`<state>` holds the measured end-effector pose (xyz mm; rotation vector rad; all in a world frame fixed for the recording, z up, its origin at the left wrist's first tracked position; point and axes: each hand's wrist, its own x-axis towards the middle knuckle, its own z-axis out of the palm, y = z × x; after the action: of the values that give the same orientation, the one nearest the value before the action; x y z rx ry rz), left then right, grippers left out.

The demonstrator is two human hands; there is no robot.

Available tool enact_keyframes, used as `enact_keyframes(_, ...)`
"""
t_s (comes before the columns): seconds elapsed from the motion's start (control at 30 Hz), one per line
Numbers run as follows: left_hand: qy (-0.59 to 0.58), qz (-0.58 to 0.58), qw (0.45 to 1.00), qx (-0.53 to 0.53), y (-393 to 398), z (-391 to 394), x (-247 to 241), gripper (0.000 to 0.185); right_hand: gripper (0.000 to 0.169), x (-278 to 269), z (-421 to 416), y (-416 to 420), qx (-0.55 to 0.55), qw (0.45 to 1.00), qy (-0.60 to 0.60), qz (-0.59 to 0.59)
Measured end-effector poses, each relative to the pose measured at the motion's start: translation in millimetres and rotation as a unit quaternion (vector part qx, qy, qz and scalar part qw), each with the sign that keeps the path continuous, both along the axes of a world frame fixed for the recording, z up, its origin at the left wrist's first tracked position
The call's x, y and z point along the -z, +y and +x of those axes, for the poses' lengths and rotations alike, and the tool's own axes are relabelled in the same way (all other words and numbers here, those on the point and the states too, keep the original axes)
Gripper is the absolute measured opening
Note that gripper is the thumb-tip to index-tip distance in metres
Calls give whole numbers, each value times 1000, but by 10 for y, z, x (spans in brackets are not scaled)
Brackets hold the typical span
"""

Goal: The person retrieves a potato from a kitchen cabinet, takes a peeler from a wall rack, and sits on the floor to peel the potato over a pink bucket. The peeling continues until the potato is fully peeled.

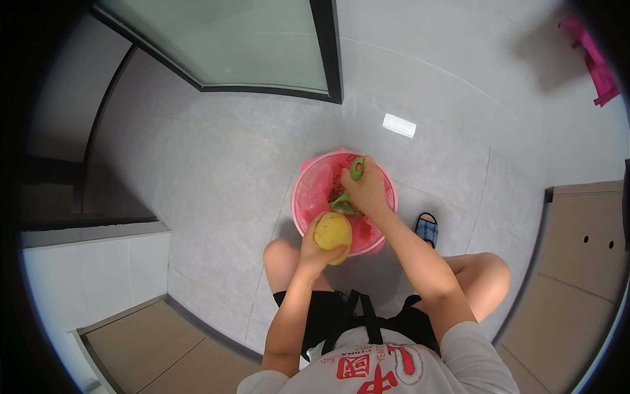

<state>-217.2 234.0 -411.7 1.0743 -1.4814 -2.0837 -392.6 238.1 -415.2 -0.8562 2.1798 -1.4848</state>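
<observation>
A yellow potato, its skin apparently off, is held in my left hand over the near rim of a pink round bin. My right hand grips a green-handled peeler above the bin's right half, apart from the potato. The peeler's head is not clearly seen. A pink bag with dark print lines the bin, and some green and dark scraps lie in it below my right hand.
A glass door with a black frame stands beyond the bin. Tan cabinets flank the grey tiled floor. A blue checked slipper is by the bin's right side. Something pink hangs at the upper right.
</observation>
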Motion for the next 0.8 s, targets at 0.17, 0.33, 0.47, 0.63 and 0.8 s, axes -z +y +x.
enact_keyframes(0.17, -50, -114, 992, 25, -27, -27, 41, 78, 27, 151, -136, 2, 31, 999, -31, -11)
enact_keyframes(0.33, -84, -112, 989, 39, -10, -32, -5, 75, 26, -164, 128, -18, -84, 991, -99, 14)
enact_keyframes(0.47, -67, -168, 982, 55, 71, 9, 30, 76, 28, 294, -171, -31, -1, 998, 4, 60)
enact_keyframes(0.63, -85, -185, 977, 57, 37, -1, 44, 78, 29, 371, -144, 5, -17, 991, -130, 8)
enact_keyframes(0.8, -63, -166, 983, 50, 34, 5, 42, 80, 28, 187, 28, -34, -50, 996, -58, 54)
